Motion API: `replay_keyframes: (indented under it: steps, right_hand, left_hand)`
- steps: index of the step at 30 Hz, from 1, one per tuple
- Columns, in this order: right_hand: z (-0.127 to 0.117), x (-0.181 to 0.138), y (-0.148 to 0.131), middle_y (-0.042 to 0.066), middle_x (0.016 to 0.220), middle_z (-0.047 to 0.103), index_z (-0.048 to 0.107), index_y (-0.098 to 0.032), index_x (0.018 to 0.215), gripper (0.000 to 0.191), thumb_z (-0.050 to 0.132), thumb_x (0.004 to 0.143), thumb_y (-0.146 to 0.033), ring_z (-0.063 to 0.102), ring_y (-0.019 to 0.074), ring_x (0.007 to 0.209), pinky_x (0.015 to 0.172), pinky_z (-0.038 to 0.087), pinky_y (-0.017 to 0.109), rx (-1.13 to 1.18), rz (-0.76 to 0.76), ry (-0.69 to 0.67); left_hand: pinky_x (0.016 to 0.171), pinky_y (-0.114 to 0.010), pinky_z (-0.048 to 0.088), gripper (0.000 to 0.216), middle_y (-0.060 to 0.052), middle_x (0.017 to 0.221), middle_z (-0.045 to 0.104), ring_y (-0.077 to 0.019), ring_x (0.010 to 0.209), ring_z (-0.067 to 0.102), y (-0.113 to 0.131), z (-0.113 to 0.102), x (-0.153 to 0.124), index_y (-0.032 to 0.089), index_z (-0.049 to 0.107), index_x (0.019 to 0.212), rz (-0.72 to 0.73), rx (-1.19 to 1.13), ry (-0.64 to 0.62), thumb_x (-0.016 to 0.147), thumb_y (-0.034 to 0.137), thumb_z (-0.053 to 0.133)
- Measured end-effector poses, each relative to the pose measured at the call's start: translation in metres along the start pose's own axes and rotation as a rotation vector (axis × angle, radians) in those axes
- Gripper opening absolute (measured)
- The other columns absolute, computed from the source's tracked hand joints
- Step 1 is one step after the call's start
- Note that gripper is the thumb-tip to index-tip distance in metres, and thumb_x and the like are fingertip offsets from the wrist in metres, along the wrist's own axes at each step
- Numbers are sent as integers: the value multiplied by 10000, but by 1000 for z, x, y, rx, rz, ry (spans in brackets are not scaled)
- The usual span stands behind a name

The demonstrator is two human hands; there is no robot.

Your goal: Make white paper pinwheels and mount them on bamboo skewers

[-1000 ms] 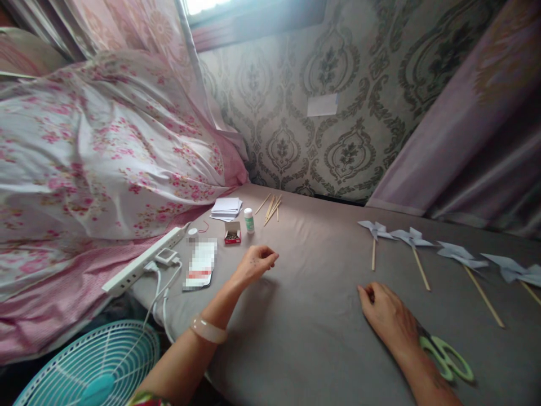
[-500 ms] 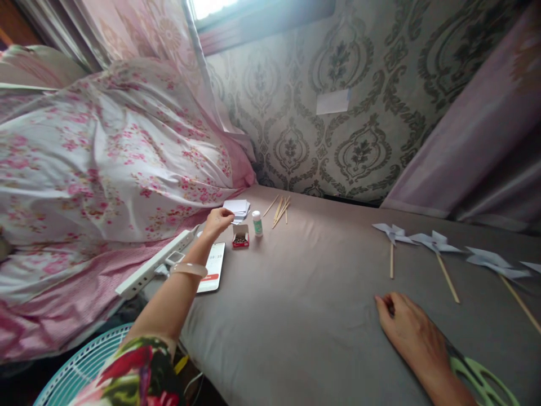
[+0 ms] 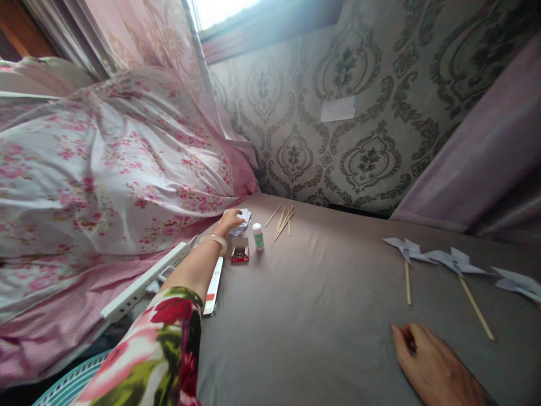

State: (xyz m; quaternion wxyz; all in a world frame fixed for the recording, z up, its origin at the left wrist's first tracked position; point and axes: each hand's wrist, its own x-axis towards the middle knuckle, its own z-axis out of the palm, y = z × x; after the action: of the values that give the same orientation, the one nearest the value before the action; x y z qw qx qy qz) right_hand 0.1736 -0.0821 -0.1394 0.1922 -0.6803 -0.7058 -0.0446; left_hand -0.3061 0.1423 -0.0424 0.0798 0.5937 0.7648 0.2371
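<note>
My left hand [image 3: 230,221] reaches far out to the stack of white paper pieces [image 3: 243,226], its fingertips over the sheets with thumb and fingers a little apart. Just nearer lies an open small red box [image 3: 240,254] of small metal pieces. Beside that box stands a white-capped bottle [image 3: 258,237] with a green label. My right hand [image 3: 435,363] rests on the grey sheet at lower right, fingers curled in toward the thumb; what is inside, if anything, is hidden. Beyond it lie paper pinwheels [image 3: 455,260] on wooden sticks [image 3: 477,307].
Several loose wooden sticks [image 3: 282,221] lie behind the bottle. A phone [image 3: 214,285] is partly under my left forearm, and a white power strip [image 3: 141,282] runs along the left edge. A teal basket-like rim [image 3: 71,383] shows below. The patterned wall [image 3: 296,152] bounds the back.
My left hand has stretched farther forward, from beside the paper stack to over it, and its fingers have parted. My right hand stays curled on the sheet. The view has shifted slightly.
</note>
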Motion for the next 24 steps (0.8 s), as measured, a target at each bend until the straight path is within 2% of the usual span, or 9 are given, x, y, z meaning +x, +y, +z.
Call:
replay_keyframes:
  steps: [4, 11, 24]
  right_hand:
    - [0, 1, 1, 50, 679, 621, 421, -275, 701, 262, 328, 895, -425, 644, 252, 665, 653, 419, 381, 2, 18, -7]
    - [-2, 1, 0, 46, 647, 598, 406, -277, 687, 268, 322, 888, -432, 625, 243, 623, 639, 414, 382, -6, 6, 1]
    - [-4, 3, -5, 42, 630, 589, 405, -286, 653, 286, 314, 871, -447, 627, 243, 621, 628, 415, 387, 31, 34, 17]
  left_hand:
    - [887, -307, 465, 412, -127, 1064, 716, -284, 1046, 630, -7, 7, 7, 121, 702, 986, -3, 27, -41, 586, 221, 708]
    - [864, -301, 469, 360, -105, 989, 726, -279, 1006, 642, -10, 8, 11, 137, 706, 933, 4, 60, -57, 592, 250, 723]
    - [829, -274, 469, 381, -98, 992, 731, -263, 979, 641, -15, 9, 14, 133, 727, 984, 11, 112, -58, 639, 292, 700]
